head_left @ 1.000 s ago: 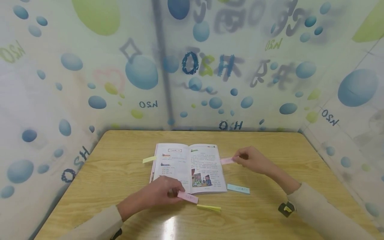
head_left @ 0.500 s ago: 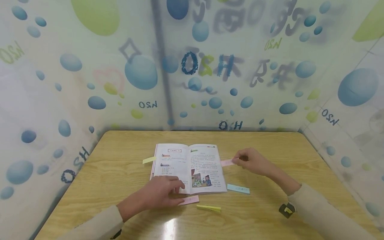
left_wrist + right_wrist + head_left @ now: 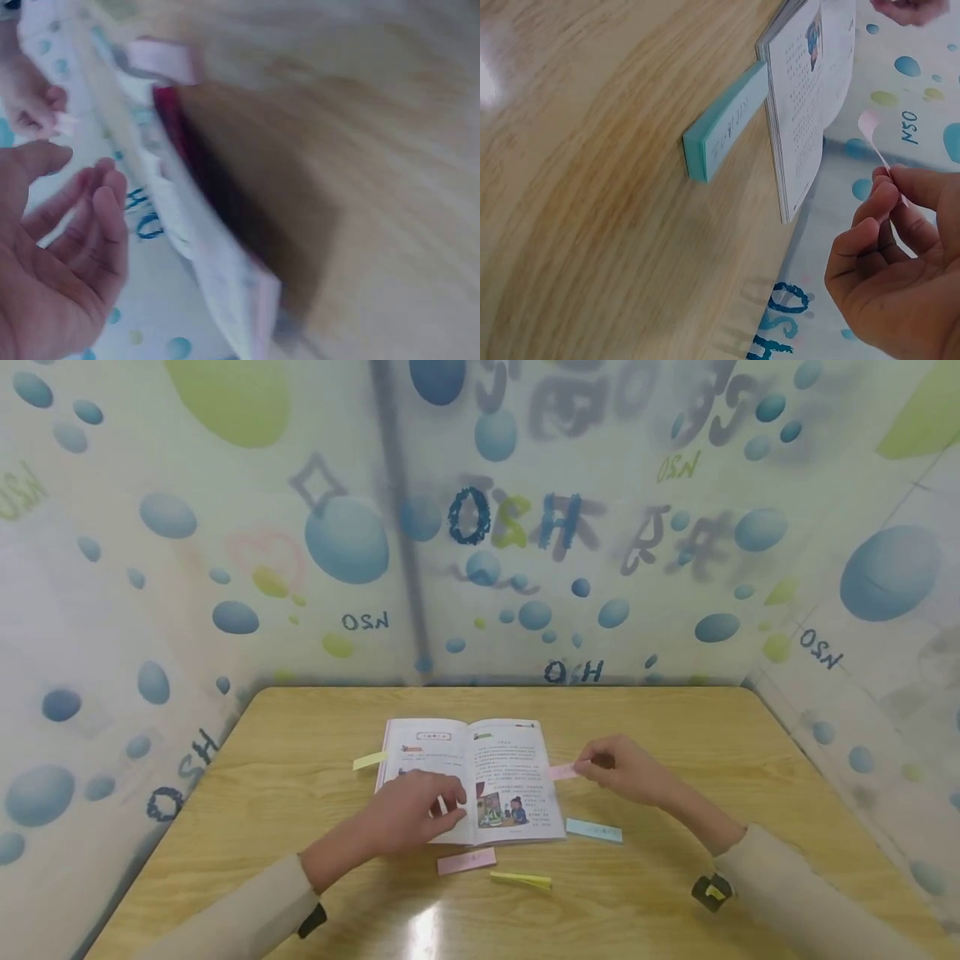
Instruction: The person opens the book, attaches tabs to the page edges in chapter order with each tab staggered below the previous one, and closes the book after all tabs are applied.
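An open book (image 3: 513, 777) lies on the wooden table, printed text and a coloured picture on its right page. My right hand (image 3: 626, 768) pinches a pink sticky note (image 3: 562, 772) by one end, its other end at the book's right edge; the right wrist view shows this strip (image 3: 871, 133) curling up from thumb and finger. Over the lower left page hovers my left hand (image 3: 416, 810), fingers loosely bent with nothing between them, as the left wrist view also shows. Just below the book lies a pink sticky note pad (image 3: 467, 861).
A yellow sticky note (image 3: 369, 761) sticks out from the book's left edge. Right of the book's lower corner lies a blue sticky note pad (image 3: 594, 830). A yellow pad (image 3: 521, 881) is nearer me on the table (image 3: 637, 910). Patterned walls enclose the back and sides.
My left hand has let go of the pink pad, leaving it on the table, and has moved up over the left page. My right hand keeps its pinch on the pink note, nearly unmoved.
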A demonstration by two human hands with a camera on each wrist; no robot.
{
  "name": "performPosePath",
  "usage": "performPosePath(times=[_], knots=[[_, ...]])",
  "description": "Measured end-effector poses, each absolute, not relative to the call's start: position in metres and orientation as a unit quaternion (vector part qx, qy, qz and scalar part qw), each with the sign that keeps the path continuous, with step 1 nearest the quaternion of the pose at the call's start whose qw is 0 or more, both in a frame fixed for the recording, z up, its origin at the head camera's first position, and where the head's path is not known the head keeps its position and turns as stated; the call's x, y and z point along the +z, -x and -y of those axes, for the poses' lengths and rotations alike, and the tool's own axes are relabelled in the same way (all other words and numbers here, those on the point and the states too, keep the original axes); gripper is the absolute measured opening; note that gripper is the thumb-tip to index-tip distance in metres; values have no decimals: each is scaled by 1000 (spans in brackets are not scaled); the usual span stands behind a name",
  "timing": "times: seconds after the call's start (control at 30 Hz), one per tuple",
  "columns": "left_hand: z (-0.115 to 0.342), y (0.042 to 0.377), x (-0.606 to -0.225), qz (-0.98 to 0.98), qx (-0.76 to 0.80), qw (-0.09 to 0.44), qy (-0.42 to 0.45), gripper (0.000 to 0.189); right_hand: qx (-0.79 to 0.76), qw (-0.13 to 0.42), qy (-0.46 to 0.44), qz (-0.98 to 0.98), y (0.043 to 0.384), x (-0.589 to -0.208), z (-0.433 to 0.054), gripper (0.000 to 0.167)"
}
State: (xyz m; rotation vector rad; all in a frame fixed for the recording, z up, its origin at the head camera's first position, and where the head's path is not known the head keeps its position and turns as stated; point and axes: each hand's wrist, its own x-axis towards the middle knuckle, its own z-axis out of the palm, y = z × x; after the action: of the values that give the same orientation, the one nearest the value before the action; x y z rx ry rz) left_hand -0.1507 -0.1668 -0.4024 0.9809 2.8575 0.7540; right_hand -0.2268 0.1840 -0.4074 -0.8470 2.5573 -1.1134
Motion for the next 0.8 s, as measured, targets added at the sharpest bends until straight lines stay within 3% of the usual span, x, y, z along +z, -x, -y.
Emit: performPosePath(times=[0.37, 0.8], knots=[[112, 175, -404, -926, 329, 58, -177, 31, -417, 59, 286, -860, 206, -420, -161, 13], [89, 185, -418, -920, 356, 71, -149, 22, -435, 54, 277, -855, 201, -422, -157, 15]])
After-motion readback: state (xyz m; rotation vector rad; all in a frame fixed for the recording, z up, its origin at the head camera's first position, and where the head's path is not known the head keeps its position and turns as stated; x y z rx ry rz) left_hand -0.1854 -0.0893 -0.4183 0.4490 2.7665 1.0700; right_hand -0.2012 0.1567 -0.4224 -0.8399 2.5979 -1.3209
